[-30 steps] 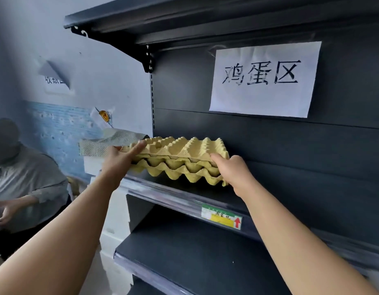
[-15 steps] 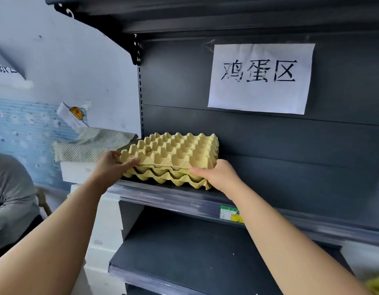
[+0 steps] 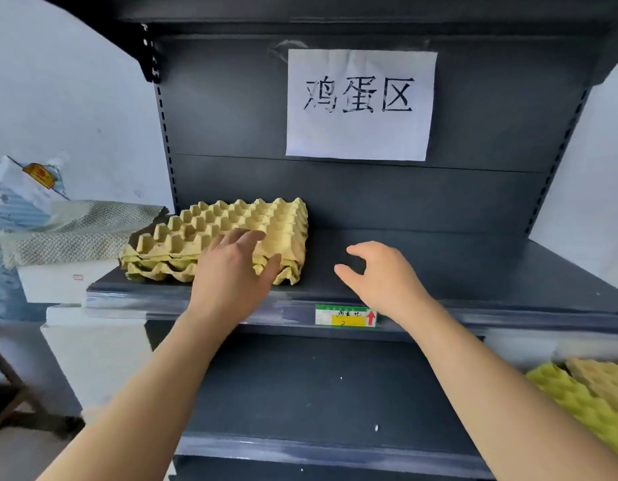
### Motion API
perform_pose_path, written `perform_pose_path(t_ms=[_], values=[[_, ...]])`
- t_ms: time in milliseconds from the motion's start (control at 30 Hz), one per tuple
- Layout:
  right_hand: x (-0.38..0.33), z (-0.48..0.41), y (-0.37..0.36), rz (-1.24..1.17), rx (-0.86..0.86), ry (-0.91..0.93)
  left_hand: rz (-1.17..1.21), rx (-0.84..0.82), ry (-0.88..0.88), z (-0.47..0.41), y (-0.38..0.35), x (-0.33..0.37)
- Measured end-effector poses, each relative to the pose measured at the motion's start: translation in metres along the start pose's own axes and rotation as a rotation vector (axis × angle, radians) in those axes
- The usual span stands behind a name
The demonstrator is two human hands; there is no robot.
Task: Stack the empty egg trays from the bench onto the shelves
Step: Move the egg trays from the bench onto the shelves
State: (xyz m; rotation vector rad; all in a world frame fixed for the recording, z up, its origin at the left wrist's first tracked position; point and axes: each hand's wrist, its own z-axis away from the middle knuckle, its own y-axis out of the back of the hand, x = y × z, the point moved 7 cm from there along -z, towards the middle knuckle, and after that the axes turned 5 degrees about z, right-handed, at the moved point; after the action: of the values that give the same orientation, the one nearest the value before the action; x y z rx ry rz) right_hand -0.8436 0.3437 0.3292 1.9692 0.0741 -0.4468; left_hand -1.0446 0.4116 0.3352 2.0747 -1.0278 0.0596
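Cardboard egg trays [image 3: 227,227] | left end of shelf [image 3: 474,269] | open surface rightward

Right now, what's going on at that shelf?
A person is putting empty egg trays on a shelf. The stack of trays sits at the left end of the shelf. The left hand is open, fingers spread at the stack's front right corner; I can't tell whether it touches. The right hand hovers open beside the stack, holding nothing. A few more trays lie at the lower right.

Head camera faces the shelf [image 3: 474,265] squarely, close; tilted slightly downward.
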Motion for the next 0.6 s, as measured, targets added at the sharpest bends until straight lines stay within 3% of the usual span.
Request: perform_pose_path(t_ms=[267,600], values=[[0.115,0.089,0.047,0.187,0.091,-0.113,0.169,-0.186,-0.241,0.049,-0.095,0.141],[0.313,0.214,0.112,0.278,0.108,-0.329,0.342,-0.408,-0.360,0.132,-0.226,0.340]])
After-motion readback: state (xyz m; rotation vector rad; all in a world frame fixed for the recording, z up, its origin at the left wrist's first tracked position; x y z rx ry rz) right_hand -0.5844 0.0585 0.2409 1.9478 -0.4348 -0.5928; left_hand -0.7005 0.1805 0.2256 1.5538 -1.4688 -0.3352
